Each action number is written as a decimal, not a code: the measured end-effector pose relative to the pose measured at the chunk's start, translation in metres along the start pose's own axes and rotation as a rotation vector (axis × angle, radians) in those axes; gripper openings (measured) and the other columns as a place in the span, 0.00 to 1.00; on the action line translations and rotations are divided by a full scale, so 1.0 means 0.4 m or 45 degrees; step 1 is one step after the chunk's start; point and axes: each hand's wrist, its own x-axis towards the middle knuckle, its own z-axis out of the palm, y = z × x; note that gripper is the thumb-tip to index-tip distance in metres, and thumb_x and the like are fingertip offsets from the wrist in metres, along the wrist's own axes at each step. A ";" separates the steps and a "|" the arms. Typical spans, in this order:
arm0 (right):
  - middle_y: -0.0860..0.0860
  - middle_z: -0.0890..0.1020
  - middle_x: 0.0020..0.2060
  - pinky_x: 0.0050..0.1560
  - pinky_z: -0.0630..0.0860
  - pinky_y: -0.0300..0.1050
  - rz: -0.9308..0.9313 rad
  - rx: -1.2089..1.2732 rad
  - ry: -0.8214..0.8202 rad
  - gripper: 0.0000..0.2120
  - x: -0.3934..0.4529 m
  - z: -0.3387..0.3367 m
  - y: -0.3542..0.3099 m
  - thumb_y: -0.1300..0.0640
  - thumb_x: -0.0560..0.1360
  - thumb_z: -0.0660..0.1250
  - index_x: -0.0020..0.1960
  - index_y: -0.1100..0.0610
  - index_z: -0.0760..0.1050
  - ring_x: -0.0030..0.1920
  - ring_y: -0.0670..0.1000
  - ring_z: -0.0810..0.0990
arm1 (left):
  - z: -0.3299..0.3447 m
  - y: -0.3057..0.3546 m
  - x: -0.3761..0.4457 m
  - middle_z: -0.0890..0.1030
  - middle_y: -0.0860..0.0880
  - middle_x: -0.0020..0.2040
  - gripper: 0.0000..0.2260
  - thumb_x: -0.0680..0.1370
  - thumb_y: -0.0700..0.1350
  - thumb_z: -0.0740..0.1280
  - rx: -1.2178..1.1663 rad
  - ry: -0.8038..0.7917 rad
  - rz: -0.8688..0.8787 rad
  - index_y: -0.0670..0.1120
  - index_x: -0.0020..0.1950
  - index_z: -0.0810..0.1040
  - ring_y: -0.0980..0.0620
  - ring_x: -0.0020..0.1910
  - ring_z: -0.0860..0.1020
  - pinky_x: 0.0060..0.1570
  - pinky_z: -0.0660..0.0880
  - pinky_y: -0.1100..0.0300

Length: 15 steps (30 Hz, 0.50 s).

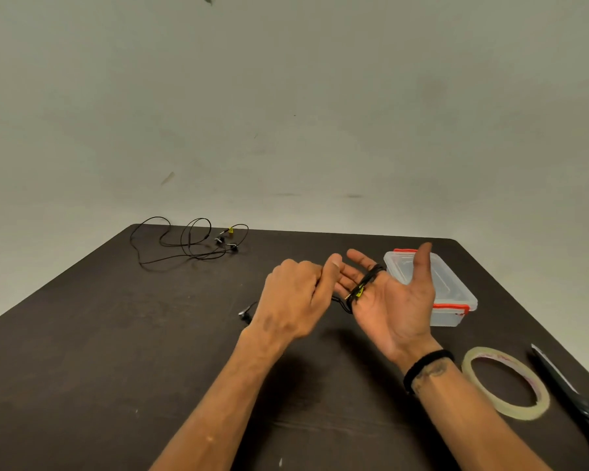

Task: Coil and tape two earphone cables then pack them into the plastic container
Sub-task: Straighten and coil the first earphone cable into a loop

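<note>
While the thin black earphone cable (364, 285) sits looped around the fingers of the right hand (393, 300) at centre frame, that hand is spread palm-up, thumb raised. Just left, the left hand (295, 297) curls its fingers and pinches the cable's loose strand; a black earbud (244, 314) dangles beside its wrist. Behind the right hand rests the clear plastic container with red clips (451, 294), lid on. Upper left, a second black earphone cable (187, 243) sprawls uncoiled on the dark brown table (99, 351). Lower right lie a clear tape roll (505, 382) and black scissors (572, 392).
</note>
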 end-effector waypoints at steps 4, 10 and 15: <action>0.70 0.74 0.72 0.81 0.62 0.64 0.101 -0.165 -0.125 0.57 -0.007 0.009 0.012 0.17 0.71 0.56 0.77 0.66 0.68 0.75 0.68 0.71 | -0.027 0.002 0.003 0.61 0.53 0.19 0.29 0.86 0.58 0.57 -0.042 0.165 0.075 0.54 0.25 0.59 0.52 0.20 0.65 0.28 0.58 0.61; 0.71 0.74 0.68 0.73 0.66 0.63 0.328 -0.292 -0.440 0.60 -0.029 0.048 0.042 0.17 0.73 0.49 0.76 0.71 0.67 0.67 0.72 0.73 | -0.038 -0.012 0.005 0.73 0.51 0.22 0.34 0.85 0.64 0.50 -0.080 0.315 0.124 0.46 0.30 0.77 0.51 0.23 0.74 0.29 0.70 0.50; 0.65 0.78 0.49 0.50 0.70 0.53 0.536 -0.403 -0.606 0.56 -0.048 0.060 0.055 0.16 0.71 0.48 0.68 0.66 0.73 0.45 0.59 0.75 | -0.054 -0.018 0.006 0.71 0.51 0.21 0.35 0.85 0.64 0.50 -0.087 0.418 0.153 0.44 0.31 0.78 0.51 0.21 0.72 0.27 0.69 0.49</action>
